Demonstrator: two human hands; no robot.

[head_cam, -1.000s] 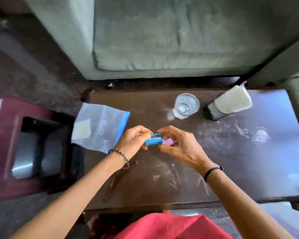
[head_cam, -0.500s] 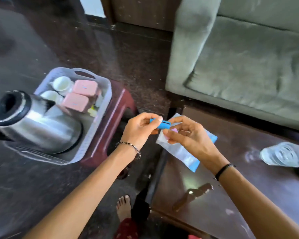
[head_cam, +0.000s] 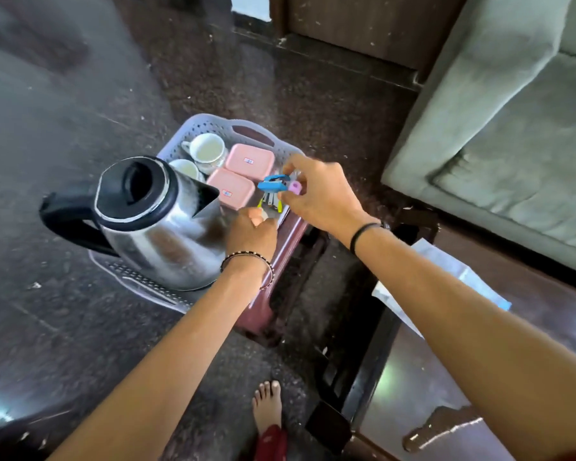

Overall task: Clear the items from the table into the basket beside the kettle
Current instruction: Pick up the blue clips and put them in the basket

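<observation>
A grey perforated basket [head_cam: 213, 123] stands on a low maroon stool [head_cam: 281, 257], and a steel kettle [head_cam: 160, 224] sits in its near end. Two white cups [head_cam: 208, 149] and two pink lidded boxes [head_cam: 250, 163] lie in the far end. My right hand [head_cam: 320, 194] hovers over the basket's right side, pinching a small blue clip-like item [head_cam: 273, 185] and a small pink one [head_cam: 295, 187]. My left hand [head_cam: 251, 232] is lower, at the basket's right edge beside the kettle, above small yellow-tipped items [head_cam: 269, 203]. Its fingers curl downward out of sight.
A clear plastic bag with a blue strip [head_cam: 446, 277] lies on the corner of the dark table [head_cam: 529, 327] at the right. A grey-green sofa [head_cam: 512, 111] fills the upper right. My bare foot [head_cam: 268, 407] stands on the dark floor between stool and table.
My view swung left from the table to the basket. Both hands moved over the basket; the blue item passed from my left hand's pinch to my right hand, and my left hand dropped lower.
</observation>
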